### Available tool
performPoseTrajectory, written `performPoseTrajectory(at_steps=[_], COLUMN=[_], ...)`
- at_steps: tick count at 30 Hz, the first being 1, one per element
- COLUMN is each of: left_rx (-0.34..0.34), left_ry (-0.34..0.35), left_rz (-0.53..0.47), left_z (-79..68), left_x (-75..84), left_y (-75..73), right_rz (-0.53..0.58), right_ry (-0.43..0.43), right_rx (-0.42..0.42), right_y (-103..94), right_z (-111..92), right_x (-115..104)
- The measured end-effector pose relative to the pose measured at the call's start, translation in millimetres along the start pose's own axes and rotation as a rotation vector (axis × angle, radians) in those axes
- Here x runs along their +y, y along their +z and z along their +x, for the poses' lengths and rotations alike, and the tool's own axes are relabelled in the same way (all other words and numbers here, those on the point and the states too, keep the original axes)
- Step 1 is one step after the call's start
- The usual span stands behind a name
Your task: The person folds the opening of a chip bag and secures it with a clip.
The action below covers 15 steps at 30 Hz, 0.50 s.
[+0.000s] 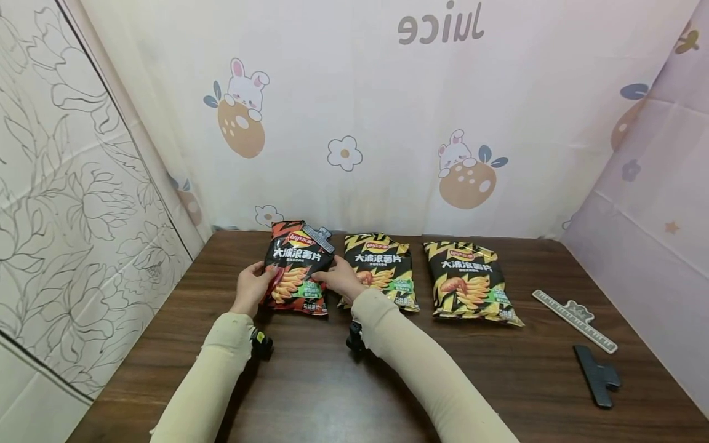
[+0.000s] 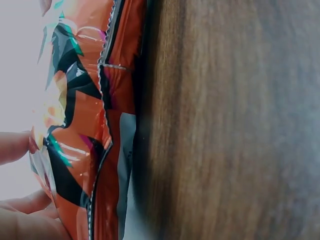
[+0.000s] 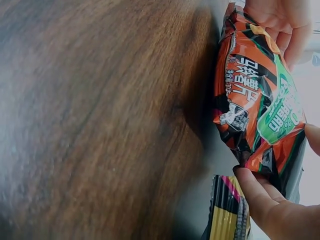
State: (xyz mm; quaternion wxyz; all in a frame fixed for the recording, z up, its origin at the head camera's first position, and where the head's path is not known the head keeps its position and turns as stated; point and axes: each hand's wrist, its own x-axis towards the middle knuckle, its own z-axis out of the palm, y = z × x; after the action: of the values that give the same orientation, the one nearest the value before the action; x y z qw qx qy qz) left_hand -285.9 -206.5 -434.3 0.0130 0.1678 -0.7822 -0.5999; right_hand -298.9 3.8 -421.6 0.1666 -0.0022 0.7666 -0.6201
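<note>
Both hands hold a red and black chip bag (image 1: 293,271) at the left of the row. My left hand (image 1: 252,288) grips its left side, the thumb on the front. On the right side, my right hand (image 1: 339,278) pinches the bag between thumb and fingers. A dark grey bag clip (image 1: 318,239) sits across the bag's top right corner. In the left wrist view the bag's crimped bottom edge (image 2: 102,125) faces the camera near the tabletop. The right wrist view shows fingers (image 3: 260,195) at the bag's lower corner.
Two yellow and black chip bags, a middle one (image 1: 379,271) and a right one (image 1: 468,283), lie on the wooden table (image 1: 310,394). At the right are a white ruler-like clip (image 1: 576,321) and a dark clip (image 1: 598,376). A printed curtain hangs behind.
</note>
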Motion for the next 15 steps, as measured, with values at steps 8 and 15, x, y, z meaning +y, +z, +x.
performPoseTrajectory(at_steps=[8,15], left_rx=[0.01,0.016], left_ry=[0.005,0.006], left_rz=[0.015,0.028], left_z=[2.2,4.6], left_x=[-0.6,-0.6], left_y=[-0.5,0.4], right_rz=[-0.067,-0.063], right_ry=[-0.04,-0.028], right_rx=[0.012,0.013], right_y=[3.1,4.2], right_z=[0.6,-0.7], right_x=[2.2,1.8])
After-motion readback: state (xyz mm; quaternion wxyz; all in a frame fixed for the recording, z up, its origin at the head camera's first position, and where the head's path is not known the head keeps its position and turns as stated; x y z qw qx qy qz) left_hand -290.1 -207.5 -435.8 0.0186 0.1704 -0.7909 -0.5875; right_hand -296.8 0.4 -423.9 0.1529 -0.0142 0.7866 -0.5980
